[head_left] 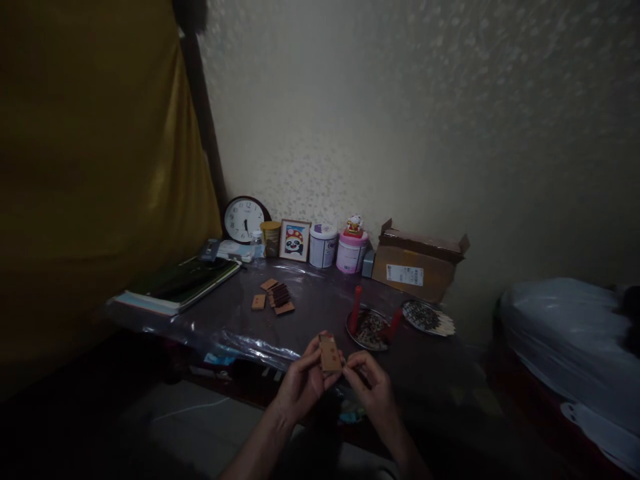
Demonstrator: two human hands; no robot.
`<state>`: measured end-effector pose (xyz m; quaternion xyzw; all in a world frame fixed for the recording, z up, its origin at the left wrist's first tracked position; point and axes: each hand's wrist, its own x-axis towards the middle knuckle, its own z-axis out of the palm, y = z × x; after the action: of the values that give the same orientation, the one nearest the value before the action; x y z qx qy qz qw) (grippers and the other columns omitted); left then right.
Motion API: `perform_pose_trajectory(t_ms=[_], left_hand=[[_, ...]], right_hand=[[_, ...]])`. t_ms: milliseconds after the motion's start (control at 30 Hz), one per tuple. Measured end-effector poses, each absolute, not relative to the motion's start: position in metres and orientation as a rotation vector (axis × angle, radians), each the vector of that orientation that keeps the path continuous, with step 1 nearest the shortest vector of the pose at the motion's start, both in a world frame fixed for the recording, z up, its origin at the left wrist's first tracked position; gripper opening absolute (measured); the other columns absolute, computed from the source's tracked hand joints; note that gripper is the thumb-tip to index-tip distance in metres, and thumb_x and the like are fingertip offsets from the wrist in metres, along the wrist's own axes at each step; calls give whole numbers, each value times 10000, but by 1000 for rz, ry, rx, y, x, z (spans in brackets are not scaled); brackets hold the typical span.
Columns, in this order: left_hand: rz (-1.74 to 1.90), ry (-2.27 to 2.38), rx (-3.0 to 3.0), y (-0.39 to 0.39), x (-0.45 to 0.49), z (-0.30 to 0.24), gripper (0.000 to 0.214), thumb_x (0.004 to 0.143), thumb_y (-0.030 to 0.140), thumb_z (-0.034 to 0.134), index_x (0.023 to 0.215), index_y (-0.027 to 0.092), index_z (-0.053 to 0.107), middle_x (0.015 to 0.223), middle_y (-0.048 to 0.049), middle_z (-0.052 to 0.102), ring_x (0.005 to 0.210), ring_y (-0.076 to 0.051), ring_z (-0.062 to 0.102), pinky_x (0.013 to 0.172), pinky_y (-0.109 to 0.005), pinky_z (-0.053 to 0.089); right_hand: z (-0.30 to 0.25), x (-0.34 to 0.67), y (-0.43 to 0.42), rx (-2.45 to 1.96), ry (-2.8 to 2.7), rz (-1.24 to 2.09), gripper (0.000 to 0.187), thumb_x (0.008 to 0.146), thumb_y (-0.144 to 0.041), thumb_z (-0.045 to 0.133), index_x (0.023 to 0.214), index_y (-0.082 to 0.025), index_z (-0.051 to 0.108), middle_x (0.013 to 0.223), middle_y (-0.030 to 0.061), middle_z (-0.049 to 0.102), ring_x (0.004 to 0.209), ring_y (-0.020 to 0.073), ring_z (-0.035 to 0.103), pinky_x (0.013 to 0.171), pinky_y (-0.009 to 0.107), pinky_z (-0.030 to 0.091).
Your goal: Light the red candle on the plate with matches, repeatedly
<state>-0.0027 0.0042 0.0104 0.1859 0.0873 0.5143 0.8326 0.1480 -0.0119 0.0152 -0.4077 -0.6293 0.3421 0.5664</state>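
1. The left hand (304, 381) grasps a brown matchbox (330, 353), thumb along one side and fingers behind it, its broad printed face towards the viewer.
2. The right hand (373, 387) has its thumb and forefinger close together beside the matchbox's lower right edge – too small and dim to tell whether anything is pinched between them.
3. The matchbox is held up off the dark table (313, 303), at its near edge, between the two hands.
4. Beyond the left hand, a loose cluster of matchboxes (280, 297) lies on the table, several showing dark sides.
5. Beyond the right hand sits a round plate (359, 343) bearing dark bits, one upright red candle (356, 310) and a second, tilted red candle (395, 324).
6. Just right of it, another plate (409, 321) holds dark-speckled matter and a fan of pale sticks (444, 325).
7. Along the wall stand a round clock (245, 219), a framed panda picture (295, 241), two lidded tubs (323, 248) – a cat figurine (355, 227) on the pink one – and a cardboard box (433, 275).
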Motion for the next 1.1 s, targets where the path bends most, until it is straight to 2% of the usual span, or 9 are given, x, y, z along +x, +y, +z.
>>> perform_pose_trajectory(t_ms=[233, 433, 600, 867, 1100], left_hand=[[1085, 188, 372, 3, -2, 13, 299, 803, 167, 532, 1086, 263, 522, 1007, -33, 632, 933, -182, 612, 805, -317, 443], [1067, 255, 449, 6, 0, 9, 207, 810, 215, 529, 1013, 205, 568, 944, -64, 651, 872, -186, 621, 813, -325, 436], [1186, 404, 580, 5, 2, 13, 154, 788, 231, 561, 915, 169, 622, 896, -55, 644, 847, -179, 600, 778, -298, 439], [1305, 558, 620, 6, 6, 14, 265, 706, 309, 663, 940, 219, 580, 846, -22, 631, 790, -175, 589, 701, -291, 442], [1308, 654, 708, 9, 7, 7, 288, 684, 341, 686, 910, 177, 614, 851, -43, 664, 752, -172, 600, 692, -268, 415]], right_hand=[[13, 144, -13, -931, -1578, 660, 53, 785, -203, 598, 741, -204, 567, 743, -1, 590, 743, 148, 598, 667, 232, 485], [13, 144, -12, -971, -1548, 648, 59, 773, -221, 608, 732, -206, 569, 732, 0, 593, 721, 149, 598, 650, 230, 489], [11, 145, -10, -1032, -1501, 676, 87, 774, -260, 611, 736, -200, 562, 722, -3, 581, 697, 141, 587, 648, 221, 481], [13, 144, -10, -1070, -1448, 689, 174, 754, -350, 633, 714, -193, 569, 722, 6, 588, 717, 157, 587, 672, 233, 475], [19, 143, -10, -1082, -1369, 773, 205, 732, -385, 645, 712, -201, 557, 690, 7, 601, 668, 160, 596, 618, 232, 481]])
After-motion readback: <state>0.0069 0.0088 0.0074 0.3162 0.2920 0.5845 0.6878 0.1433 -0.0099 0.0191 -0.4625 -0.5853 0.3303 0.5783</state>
